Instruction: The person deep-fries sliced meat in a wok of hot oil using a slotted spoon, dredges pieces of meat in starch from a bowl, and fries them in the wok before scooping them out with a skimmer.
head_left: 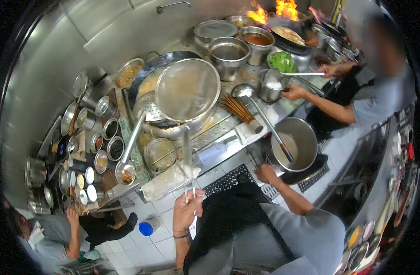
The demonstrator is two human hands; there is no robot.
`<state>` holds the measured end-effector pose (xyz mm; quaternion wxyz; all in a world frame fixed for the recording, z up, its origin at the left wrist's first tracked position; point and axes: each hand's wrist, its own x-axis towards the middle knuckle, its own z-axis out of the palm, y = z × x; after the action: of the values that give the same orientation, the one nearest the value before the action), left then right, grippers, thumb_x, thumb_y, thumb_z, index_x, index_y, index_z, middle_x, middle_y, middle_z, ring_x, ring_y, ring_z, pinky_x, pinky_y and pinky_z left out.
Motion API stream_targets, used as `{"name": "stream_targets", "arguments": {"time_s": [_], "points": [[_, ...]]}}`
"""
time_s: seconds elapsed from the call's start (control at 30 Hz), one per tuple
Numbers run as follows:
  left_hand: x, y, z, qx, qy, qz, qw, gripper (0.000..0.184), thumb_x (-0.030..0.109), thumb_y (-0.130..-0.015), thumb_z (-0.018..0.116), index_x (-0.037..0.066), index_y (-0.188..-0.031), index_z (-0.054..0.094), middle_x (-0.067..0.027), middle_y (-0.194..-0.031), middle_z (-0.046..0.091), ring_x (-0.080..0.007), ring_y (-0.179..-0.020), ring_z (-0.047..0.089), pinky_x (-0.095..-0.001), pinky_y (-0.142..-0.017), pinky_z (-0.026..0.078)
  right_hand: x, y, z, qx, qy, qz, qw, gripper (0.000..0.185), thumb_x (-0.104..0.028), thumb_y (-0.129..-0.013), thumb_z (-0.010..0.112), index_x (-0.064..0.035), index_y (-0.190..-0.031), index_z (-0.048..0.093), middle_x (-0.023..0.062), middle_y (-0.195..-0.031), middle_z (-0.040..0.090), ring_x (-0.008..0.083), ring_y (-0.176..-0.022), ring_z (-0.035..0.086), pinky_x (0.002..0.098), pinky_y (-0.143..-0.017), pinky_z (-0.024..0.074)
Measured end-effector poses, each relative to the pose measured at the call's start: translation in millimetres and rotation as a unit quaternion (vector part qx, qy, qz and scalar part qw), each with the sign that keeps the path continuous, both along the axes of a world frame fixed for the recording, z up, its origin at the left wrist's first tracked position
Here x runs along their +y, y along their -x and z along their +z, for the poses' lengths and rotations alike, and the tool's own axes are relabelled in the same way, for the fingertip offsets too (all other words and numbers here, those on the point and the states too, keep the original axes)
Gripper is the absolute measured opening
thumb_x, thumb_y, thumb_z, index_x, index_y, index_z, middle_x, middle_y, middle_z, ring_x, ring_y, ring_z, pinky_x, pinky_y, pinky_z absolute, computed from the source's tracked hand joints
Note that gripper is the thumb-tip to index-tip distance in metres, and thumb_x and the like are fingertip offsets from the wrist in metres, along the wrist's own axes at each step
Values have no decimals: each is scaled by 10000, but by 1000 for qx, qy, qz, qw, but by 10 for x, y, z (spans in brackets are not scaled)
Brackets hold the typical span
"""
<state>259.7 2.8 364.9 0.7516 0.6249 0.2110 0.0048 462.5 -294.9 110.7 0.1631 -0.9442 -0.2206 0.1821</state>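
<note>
My left hand (188, 208) is closed around the thin metal handle of a large round mesh strainer (188, 89). The strainer's disc lies over a wide wok (166, 57), beside a perforated skimmer (148, 106). My right hand (266, 174) is by the left side of a big steel pot (306, 158); its fingers are curled, and what they grip is unclear. A long-handled ladle (267, 121) rests with its bowl on the counter and its handle end over the pot. Near it lies a bamboo wok brush (240, 112).
On the right a co-worker holds a ladle over a small pot (269, 91); flames rise round a far wok (288, 34). Seasoning containers (115, 149) and a ladle with food (125, 173) are at left. Another person sits lower left, near a blue-lidded tub (146, 228).
</note>
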Motion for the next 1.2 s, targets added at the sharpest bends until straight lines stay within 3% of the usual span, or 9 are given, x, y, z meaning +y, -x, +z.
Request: {"name": "stream_targets", "arguments": {"time_s": [0.1,0.13,0.3,0.43,0.57,0.7,0.9,1.03,1.2], "points": [[-64,-170,-105,-6,-11,-27,1000,204,111,-894,617,-12,-1057,608,6,-610,498,-78,-472,470,-232,-444,392,740,170,1118,201,-306,45,929,341,-306,-972,568,-40,-1162,665,94,-936,703,128,-820,638,292,-725,516],[-79,-223,-152,-9,-8,-32,999,196,98,-891,621,-5,-1058,611,12,-633,507,-71,-486,477,-225,-450,395,954,246,1557,346,-354,3,869,407,-339,-982,550,-20,-1227,613,96,-1027,692,153,-896,633,303,-796,514],[-138,-362,-337,-66,-1,-39,997,86,64,-887,614,19,-959,627,10,-678,540,-60,-522,494,-220,-455,409,1687,540,2172,448,-539,27,713,399,-251,-995,545,30,-1278,552,58,-1101,654,113,-944,601,264,-821,502],[-116,-340,-322,-134,-86,-77,984,131,126,-878,666,21,-949,629,-4,-714,591,-68,-611,550,-226,-535,448,1773,726,2218,439,-537,13,721,244,-168,-970,571,-4,-1149,594,74,-1069,656,120,-939,600,284,-874,484],[32,-215,-404,-161,-195,-204,946,229,190,-893,690,19,-1033,631,-2,-788,638,-69,-717,579,-239,-638,474,1714,589,2551,385,-619,-112,675,294,-134,-968,535,-26,-1238,492,41,-853,620,130,-597,588,285,-530,521],[158,-62,-601,-130,-116,-207,963,231,184,-923,648,10,-1073,624,-36,-838,659,-89,-729,600,-247,-662,489,1491,3,3029,297,-625,-117,713,321,-167,-1018,433,-47,-1316,425,-30,-656,416,59,-417,329,226,-310,256],[415,185,-927,-12,-70,-79,994,226,187,-925,634,-2,-1049,634,-118,-854,689,-140,-747,653,-292,-675,515,1472,-1394,3353,139,-629,-116,756,327,-139,-1001,445,-25,-1308,441,-16,-688,467,58,-423,352,229,-328,289],[454,356,-1407,62,-362,33,930,215,192,-868,663,18,-994,650,-168,-761,686,-290,-698,681,-374,-644,532,1581,-2801,3504,109,-643,-133,746,197,-95,-964,466,-23,-1145,491,23,-725,497,80,-435,377,254,-340,320],[179,477,-1834,223,-406,47,885,289,270,-836,673,18,-978,663,-192,-748,677,-369,-752,664,-437,-694,530,1957,-4455,3239,92,-622,-180,757,47,-2,-881,468,-29,-888,505,69,-705,500,142,-446,398,299,-353,321]]}}
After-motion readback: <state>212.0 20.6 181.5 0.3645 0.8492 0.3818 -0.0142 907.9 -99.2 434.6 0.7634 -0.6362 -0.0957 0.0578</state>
